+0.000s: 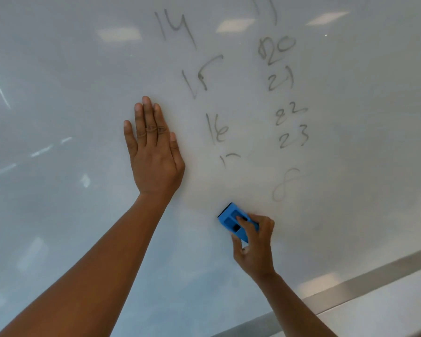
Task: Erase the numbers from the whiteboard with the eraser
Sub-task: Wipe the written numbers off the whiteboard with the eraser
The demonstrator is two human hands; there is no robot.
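Note:
A white glossy whiteboard (pixel 71 93) fills the view. Grey handwritten numbers (pixel 216 128) run down it in two columns: 14, 15, 16 and a half-wiped 17 on the left, 20, 21, 22, 23 and a faint 8 on the right. My left hand (pixel 153 154) lies flat against the board, fingers straight and together, just left of the 16. My right hand (pixel 253 244) grips a blue eraser (pixel 231 221) pressed on the board below the smeared 17, where the surface looks wiped.
A silver metal frame edge (pixel 350 285) runs diagonally along the board's lower right border. Ceiling lights reflect as pale patches (pixel 118 35) on the board's upper and left areas.

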